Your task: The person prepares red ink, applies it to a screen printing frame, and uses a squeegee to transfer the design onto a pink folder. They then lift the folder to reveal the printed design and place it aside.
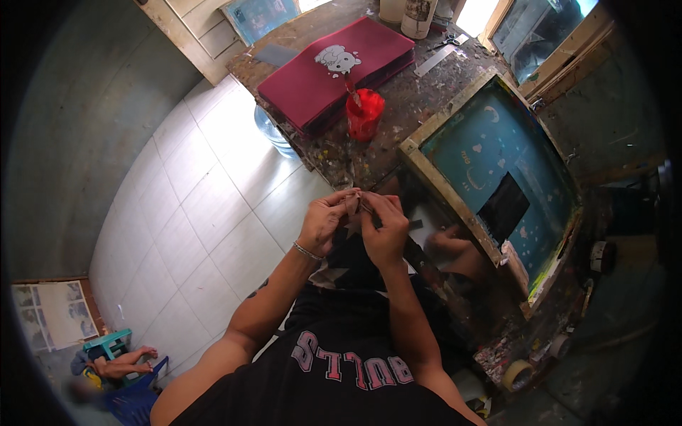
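Note:
My left hand [323, 221] and my right hand [386, 226] meet in front of my body, near the table's corner. Fingers and thumbs of both are pinched together, fingertips almost touching. A small, thin, pale piece seems to lie between them, too small to name. Just beyond stands a red cup [364, 128] with a stick or brush handle leaning in it. Right of my hands is a screen-printing frame [455, 192], its blue-green mesh carrying small pale motifs. A black patch [506, 206] covers part of that mesh, and a crumpled pale rag or strip [515, 263] hangs at the frame's near edge.
A stack of magenta sheets [305, 92] with a cartoon animal print lies on the stained table [327, 153]. Scissors [449, 41], a metal ruler [435, 61] and a bottle [418, 18] are behind. A tape roll [518, 374] sits lower right. Someone [121, 366] sits at lower left.

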Demonstrator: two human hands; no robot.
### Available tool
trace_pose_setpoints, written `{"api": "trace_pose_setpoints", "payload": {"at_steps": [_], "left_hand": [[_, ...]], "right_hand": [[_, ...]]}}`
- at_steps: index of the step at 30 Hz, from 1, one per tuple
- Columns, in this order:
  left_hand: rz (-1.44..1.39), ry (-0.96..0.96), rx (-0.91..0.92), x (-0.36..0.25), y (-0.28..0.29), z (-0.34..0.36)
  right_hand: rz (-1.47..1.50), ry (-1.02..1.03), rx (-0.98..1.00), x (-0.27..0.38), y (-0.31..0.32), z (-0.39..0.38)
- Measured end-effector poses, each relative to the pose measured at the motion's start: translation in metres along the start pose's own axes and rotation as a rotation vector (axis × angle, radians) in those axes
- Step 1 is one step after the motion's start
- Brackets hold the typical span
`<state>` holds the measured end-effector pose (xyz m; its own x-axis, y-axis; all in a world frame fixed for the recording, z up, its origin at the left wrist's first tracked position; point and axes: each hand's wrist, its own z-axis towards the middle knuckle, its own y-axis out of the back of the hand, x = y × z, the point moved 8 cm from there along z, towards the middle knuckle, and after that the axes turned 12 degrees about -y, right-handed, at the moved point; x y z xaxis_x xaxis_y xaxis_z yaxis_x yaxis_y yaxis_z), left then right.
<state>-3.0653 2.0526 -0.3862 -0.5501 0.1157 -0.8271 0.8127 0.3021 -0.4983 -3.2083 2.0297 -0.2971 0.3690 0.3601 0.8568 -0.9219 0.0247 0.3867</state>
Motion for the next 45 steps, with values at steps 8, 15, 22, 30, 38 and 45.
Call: {"api": "trace_pose_setpoints", "payload": {"at_steps": [8,15,22,30,38,45], "left_hand": [[0.016,0.039,0.059,-0.004,0.002,-0.001],[0.343,0.145,0.288,-0.011,0.016,-0.011],[0.02,0.281,0.224,-0.014,0.016,-0.033],[0.151,0.175,0.295,-0.049,0.001,-0.029],[0.199,-0.051,0.389,-0.068,-0.006,-0.005],[0.208,-0.005,0.304,-0.06,0.009,0.004]], "right_hand": [[0.0,-0.021,0.345,0.02,-0.012,0.003],[-0.186,0.147,0.629,0.008,-0.031,-0.004],[0.084,0.093,0.533,0.021,-0.016,-0.002],[0.11,-0.136,0.578,0.019,-0.002,0.013],[0.118,-0.261,0.445,0.01,0.031,0.033],[0.118,-0.289,0.388,0.004,0.046,0.043]]}}
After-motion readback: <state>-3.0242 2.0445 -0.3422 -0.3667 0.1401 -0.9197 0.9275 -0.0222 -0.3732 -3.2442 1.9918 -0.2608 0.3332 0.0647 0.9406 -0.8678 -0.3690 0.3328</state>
